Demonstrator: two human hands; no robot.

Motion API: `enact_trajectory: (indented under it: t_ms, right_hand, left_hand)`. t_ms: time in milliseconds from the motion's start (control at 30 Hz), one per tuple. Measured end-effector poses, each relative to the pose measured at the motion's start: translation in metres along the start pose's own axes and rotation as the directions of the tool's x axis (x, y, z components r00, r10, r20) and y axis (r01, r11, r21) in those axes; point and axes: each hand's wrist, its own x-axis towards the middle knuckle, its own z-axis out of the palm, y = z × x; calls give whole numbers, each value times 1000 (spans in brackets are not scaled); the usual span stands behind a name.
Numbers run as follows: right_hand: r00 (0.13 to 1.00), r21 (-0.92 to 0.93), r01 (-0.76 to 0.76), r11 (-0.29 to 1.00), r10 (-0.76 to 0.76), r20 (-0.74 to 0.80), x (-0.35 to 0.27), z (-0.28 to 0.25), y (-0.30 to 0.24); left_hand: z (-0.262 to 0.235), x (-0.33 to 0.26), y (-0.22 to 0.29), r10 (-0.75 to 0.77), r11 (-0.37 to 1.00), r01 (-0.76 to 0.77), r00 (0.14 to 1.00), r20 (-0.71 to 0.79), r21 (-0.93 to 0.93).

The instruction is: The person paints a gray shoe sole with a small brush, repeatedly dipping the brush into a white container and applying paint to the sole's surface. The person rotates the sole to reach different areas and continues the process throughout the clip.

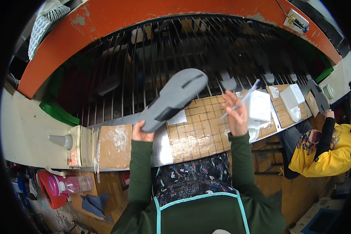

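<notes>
My left hand (142, 133) grips one end of a grey shoe sole (177, 91), held up at a slant above the work surface. A black patch and a dark slot mark the sole's face. Between the fingers of my right hand (237, 119) is a thin whitish brush (243, 99) with a dark tip, pointing up and right, apart from the sole. Right beside that hand stands a white plastic container (259, 104). Beneath both hands lies a taped cardboard sheet (199, 130) with grid lines, carrying a small white paper.
Beyond the ledge runs a bar rack (144, 70) with further soles (227, 81) on it, under an orange frame (117, 19). A co-worker in a yellow top (323, 150) holds a dark sole (319, 96) at right. A grey cone (60, 141) and pink-lidded bottle (74, 184) are at left.
</notes>
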Motion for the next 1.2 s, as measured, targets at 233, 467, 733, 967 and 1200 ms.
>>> enact_trajectory:
  t_ms: [233, 467, 733, 967, 1200]
  right_hand:
    - [959, 70, -277, 958, 272, 74, -60, -15, 23]
    - [940, 246, -341, 907, 321, 119, -79, -31, 46]
    - [913, 291, -407, 866, 382, 142, -75, -34, 41]
    - [921, 368, -390, 844, 350, 171, -76, -35, 45]
    - [908, 362, -418, 833, 370, 198, -74, -36, 41]
  left_hand:
    - [-10, 162, 22, 194, 981, -189, 966, -168, 46]
    - [-51, 277, 43, 299, 930, -233, 930, -213, 285]
    - [-94, 297, 67, 370, 728, -260, 928, -45, 635]
    - [-31, 251, 73, 352, 808, 81, 728, -588, 584]
    - [64, 210, 2, 806, 31, -578, 497, 322, 816]
